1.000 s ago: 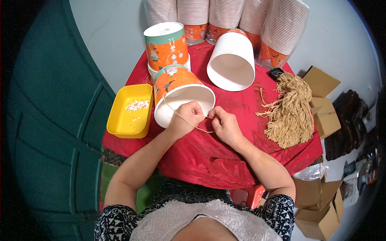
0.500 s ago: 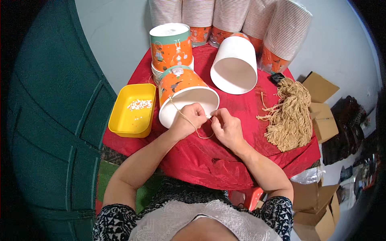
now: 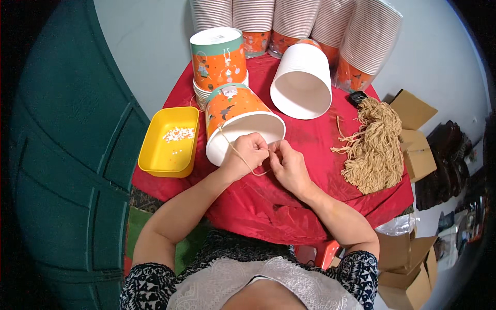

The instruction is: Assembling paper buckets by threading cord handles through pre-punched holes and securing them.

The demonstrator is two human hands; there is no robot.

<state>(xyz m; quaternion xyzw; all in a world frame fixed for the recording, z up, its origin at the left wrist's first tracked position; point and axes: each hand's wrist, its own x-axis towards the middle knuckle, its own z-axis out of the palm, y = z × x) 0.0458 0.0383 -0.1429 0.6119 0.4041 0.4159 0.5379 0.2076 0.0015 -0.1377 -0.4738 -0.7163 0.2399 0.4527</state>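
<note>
An orange paper bucket (image 3: 235, 109) with a green band lies on its side, its white mouth toward me. A thin tan cord (image 3: 238, 154) comes from the bucket's left side near the rim and loops down below my hands. At the lower right of the mouth, my left hand (image 3: 248, 155) is closed in a pinch on the cord. Right beside it, my right hand (image 3: 289, 166) also pinches, fingertips almost touching the left ones. The cord's end between the fingers is too small to make out clearly.
A yellow tray (image 3: 146, 155) with small white pieces (image 3: 179, 134) stands left. An upright orange bucket (image 3: 219, 62), a white bucket (image 3: 301, 85) on its side and tall bucket stacks (image 3: 369, 36) are behind. A tan cord bundle (image 3: 374, 147) lies right on the red cloth (image 3: 268, 217); cardboard boxes (image 3: 417, 152) stand beyond.
The bucket has shifted slightly to the right. Both hands stay pinched close together, and the right hand has moved a little left. The hanging loop of cord has become smaller.
</note>
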